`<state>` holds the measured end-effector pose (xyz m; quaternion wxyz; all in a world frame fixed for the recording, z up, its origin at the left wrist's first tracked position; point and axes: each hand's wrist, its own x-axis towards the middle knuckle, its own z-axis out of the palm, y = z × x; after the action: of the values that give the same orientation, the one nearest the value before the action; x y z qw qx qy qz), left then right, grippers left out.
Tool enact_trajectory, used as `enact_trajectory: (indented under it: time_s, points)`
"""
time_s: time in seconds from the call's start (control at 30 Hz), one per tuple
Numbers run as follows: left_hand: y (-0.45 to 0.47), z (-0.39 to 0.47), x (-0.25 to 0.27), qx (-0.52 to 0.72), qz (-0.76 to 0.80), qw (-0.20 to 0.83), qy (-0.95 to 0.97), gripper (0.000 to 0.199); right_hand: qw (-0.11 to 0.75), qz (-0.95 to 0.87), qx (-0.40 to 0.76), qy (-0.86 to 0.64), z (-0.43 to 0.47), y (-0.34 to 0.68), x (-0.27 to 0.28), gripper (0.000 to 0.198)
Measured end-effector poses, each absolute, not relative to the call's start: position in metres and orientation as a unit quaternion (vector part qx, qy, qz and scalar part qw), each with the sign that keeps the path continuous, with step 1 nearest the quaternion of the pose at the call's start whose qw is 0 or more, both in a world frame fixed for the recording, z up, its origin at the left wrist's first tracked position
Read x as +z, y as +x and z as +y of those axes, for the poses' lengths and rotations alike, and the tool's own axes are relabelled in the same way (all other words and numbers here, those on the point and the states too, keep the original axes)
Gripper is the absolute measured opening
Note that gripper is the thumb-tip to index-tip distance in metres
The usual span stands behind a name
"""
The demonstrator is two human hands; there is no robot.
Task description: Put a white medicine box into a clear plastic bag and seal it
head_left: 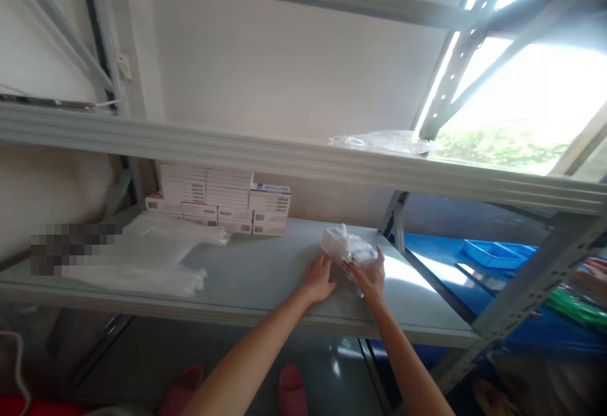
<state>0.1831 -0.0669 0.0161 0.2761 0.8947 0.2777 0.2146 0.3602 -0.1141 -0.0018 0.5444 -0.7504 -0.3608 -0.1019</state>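
Note:
A clear plastic bag [348, 243] lies crumpled on the grey shelf board, with something white inside that I cannot make out. My left hand [318, 279] rests at its near left side, fingertips against the plastic and thumb held apart. Around the near right side of the bag is my right hand [372, 277], its thumb on the front and its fingers along the right edge, gripping it. What lies under the bag is hidden.
Stacked white boxes [227, 191] with barcodes stand at the back left. Flat clear plastic bags [165, 251] lie on the left. A metal beam [284, 153] crosses above. At the right are an upright post [535, 270], a blue tray [496, 253] and another person's hand [595, 277].

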Motion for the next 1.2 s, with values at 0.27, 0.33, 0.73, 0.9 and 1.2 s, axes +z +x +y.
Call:
enact_trajectory:
  time_s: [0.27,0.33,0.73,0.9,1.2]
  points:
    - [0.194,-0.06,0.002,0.228,0.306,0.233,0.894,0.047,0.514,-0.266,-0.127,-0.806,-0.076,0.416,0.012,0.113]
    - [0.195,-0.059,0.002,0.23,0.307,0.24,0.892,0.046,0.504,-0.243,-0.113,-0.821,-0.072,0.417,0.014,0.114]
    - [0.187,-0.062,0.006,0.317,0.324,0.312,0.835,0.041,0.524,-0.264,-0.062,-0.807,-0.094,0.359,0.001,0.12]
    - [0.122,-0.071,0.041,0.425,0.348,0.214,0.808,0.031,0.503,-0.451,-0.08,-0.733,-0.108,0.278,-0.022,0.098]
    - [-0.127,-0.015,0.094,0.284,0.585,-0.103,0.753,0.054,0.385,-0.576,-0.035,-0.721,-0.114,0.196,-0.025,0.059]
